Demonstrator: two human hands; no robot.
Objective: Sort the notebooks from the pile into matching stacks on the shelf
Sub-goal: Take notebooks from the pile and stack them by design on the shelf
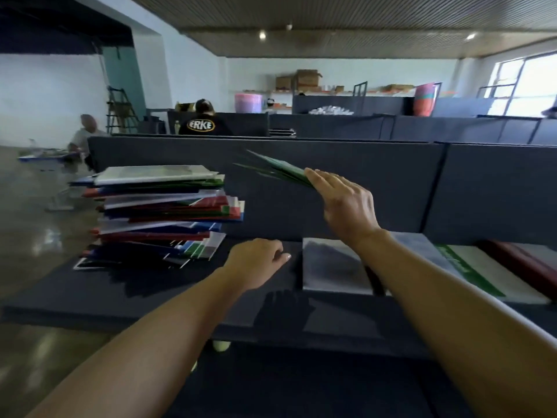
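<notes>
A tall, uneven pile of notebooks (162, 212) in red, blue, green and white covers stands on the left of the dark shelf (150, 300). My right hand (343, 203) holds a green notebook (277, 170) in the air, above and to the right of the pile, its edge blurred. My left hand (259, 262) hovers low over the shelf with loosely curled fingers and holds nothing. To the right lie sorted stacks: a grey-covered one (331, 267), a green and white one (494, 276), and a dark red one (524, 257) at the far right.
A dark partition wall (391, 182) rises behind the shelf. Beyond it are more dark partitions, cardboard boxes on far shelves, and two people at the back left. A glossy floor (36, 236) lies to the left of the shelf.
</notes>
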